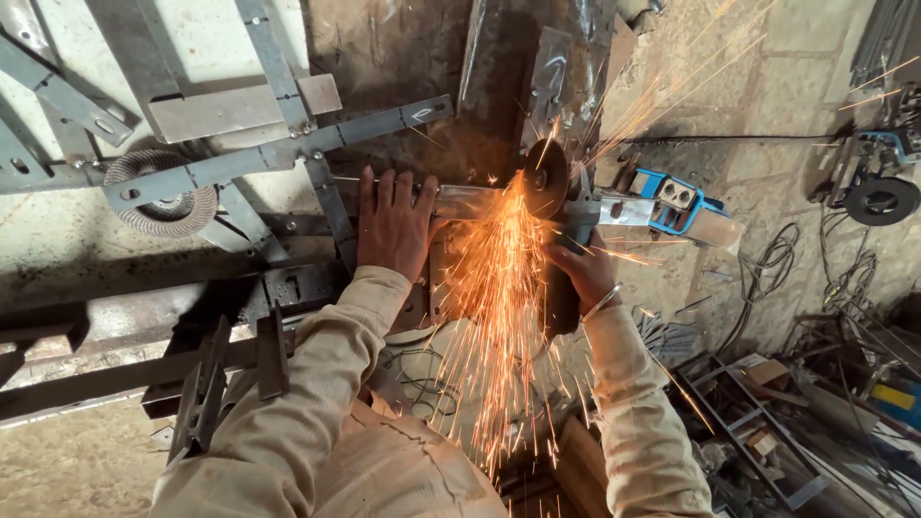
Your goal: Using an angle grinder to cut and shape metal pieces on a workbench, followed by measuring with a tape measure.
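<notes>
At the far left, grey slotted metal bars (278,153) cross one another over a pale, dusty floor (58,240), and a ribbed flap disc (158,192) lies under one of them; below these a dark steel frame (144,364) runs across the lower left. Just right of the bars, the left hand (393,225) lies flat with the fingers spread wide, pressing down on a length of square metal tube (470,201) that runs sideways over the workbench. Right of it, the right hand (580,273) is closed round the dark body of an angle grinder (556,240), whose disc meets the tube and throws a thick fan of orange sparks (499,307) down toward the person's beige sleeves and up to the right. Beside the grinder a blue clamp-like fixture (676,201) sits at the tube's end. No open container shows its contents clearly; at lower right a low metal rack (758,432) holds scraps too jumbled to tell. The ground there is rough stone (767,115), strewn with cables (767,269), and a second grinder (878,197) with a black disc lies at the far right.
</notes>
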